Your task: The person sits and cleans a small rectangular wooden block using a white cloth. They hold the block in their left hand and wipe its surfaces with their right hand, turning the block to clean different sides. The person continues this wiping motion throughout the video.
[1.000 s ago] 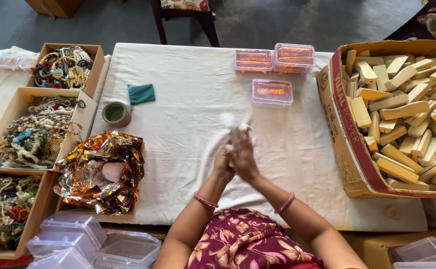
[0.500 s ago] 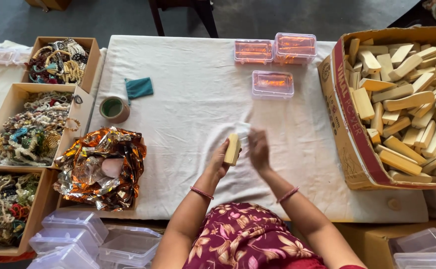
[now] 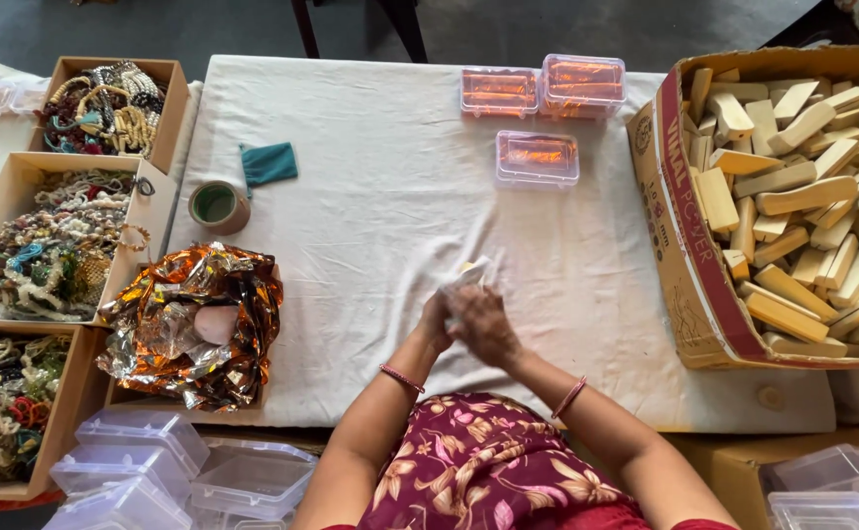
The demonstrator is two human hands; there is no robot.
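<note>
Both hands have closed together again near the surface's front edge; left hand (image 3: pixel 436 322) and right hand (image 3: pixel 481 324) clasp a pale block (image 3: pixel 468 272), wrapping it in white cloth.

The person is wearing a maroon garment (image 3: pixel 478 461) printed with pale flowers. Each bare forearm is carrying a thin bangle: a red bangle (image 3: pixel 402 378) on the left wrist, a pink bangle (image 3: pixel 569 397) on the right.

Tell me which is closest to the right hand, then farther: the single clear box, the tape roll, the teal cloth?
From the right hand:
1. Single clear box, ahead, slightly right.
2. Tape roll, far left.
3. Teal cloth, left and farther back.
</note>
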